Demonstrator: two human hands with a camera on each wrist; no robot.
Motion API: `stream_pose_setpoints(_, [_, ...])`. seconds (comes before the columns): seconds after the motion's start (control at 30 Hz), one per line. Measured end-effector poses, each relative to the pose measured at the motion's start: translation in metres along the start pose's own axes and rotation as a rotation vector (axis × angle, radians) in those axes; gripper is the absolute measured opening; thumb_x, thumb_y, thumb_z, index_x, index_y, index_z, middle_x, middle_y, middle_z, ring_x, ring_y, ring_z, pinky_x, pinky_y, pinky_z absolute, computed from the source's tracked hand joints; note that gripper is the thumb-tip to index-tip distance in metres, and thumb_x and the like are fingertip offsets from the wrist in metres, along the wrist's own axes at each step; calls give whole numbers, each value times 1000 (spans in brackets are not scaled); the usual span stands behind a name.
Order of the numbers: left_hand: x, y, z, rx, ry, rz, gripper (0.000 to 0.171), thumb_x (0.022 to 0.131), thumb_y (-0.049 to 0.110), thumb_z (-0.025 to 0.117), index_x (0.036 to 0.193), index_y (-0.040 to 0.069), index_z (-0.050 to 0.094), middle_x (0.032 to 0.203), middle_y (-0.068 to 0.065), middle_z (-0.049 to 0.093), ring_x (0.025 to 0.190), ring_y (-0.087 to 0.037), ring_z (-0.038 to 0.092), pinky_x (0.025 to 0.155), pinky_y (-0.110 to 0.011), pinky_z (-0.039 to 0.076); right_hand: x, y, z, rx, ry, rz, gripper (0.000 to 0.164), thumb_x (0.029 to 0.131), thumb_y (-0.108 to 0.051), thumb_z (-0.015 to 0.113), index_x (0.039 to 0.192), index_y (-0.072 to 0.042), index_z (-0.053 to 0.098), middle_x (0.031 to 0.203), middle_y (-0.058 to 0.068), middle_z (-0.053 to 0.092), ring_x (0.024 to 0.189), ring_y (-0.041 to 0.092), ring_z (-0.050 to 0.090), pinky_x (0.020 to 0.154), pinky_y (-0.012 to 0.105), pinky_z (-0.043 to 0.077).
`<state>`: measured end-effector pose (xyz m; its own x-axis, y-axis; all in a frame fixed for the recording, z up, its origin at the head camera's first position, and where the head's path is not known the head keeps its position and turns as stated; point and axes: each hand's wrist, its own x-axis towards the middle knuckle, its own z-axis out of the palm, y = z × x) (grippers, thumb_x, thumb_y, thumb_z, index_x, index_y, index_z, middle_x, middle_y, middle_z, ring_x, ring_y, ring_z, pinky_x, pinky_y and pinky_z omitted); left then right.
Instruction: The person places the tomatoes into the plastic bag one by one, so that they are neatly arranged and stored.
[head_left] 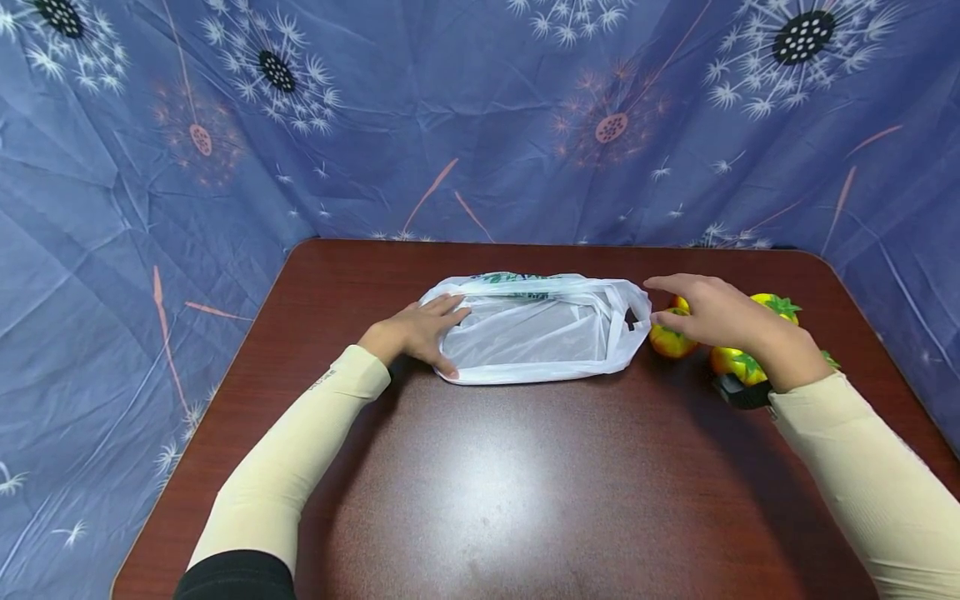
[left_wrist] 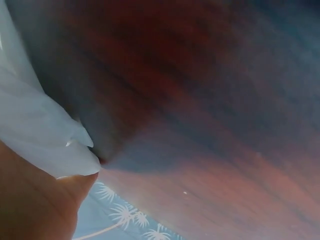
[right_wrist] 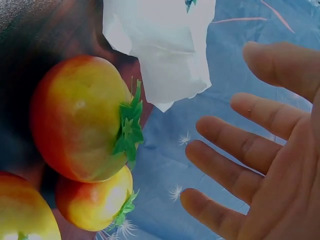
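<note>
A white plastic bag (head_left: 525, 337) lies on the brown table (head_left: 480, 500), near the far edge and about midway along it, its mouth spread open upward, with green print (head_left: 525, 294) on its far side and a handle (head_left: 617, 333) at the end toward the right edge. The left hand (head_left: 420, 329) rests on the bag's opposite end with fingers spread apart; its grip is loose, touching the plastic without clasping it. The right hand (head_left: 716, 310) hovers just beside the handle, fingers extended and thumb apart, its grip released and holding nothing. Below and around it, toward the table's far right corner, sit several red-and-yellow fruits (head_left: 672, 336) with green leafy tops, partly hidden by the hand in the head view. Both forearms wear cream sleeves (head_left: 288, 458). Beyond the far edge hangs a blue patterned cloth (head_left: 420, 108).
</note>
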<state>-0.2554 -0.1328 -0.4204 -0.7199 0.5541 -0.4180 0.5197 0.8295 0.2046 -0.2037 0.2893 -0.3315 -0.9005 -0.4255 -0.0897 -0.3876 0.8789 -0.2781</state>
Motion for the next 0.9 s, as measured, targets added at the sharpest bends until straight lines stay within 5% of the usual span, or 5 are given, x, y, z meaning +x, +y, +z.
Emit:
stream_pose_setpoints(0.4, [1, -3, 2, 28, 26, 40, 117, 71, 68, 76, 161, 23, 14, 170, -3, 2, 158, -28, 1, 126, -56, 11, -5, 10, 4, -8, -31, -16, 55, 95, -27, 65, 141, -1, 50, 140, 27, 55, 130, 48, 48, 105, 65, 38])
stream_pose_setpoints(0.9, [2, -3, 1, 37, 6, 39, 117, 72, 68, 74, 161, 24, 13, 170, -3, 0, 158, -27, 0, 125, -58, 12, -24, 38, 7, -28, 27, -15, 55, 89, -20, 72, 135, 5, 54, 140, 32, 52, 130, 52, 45, 106, 66, 36])
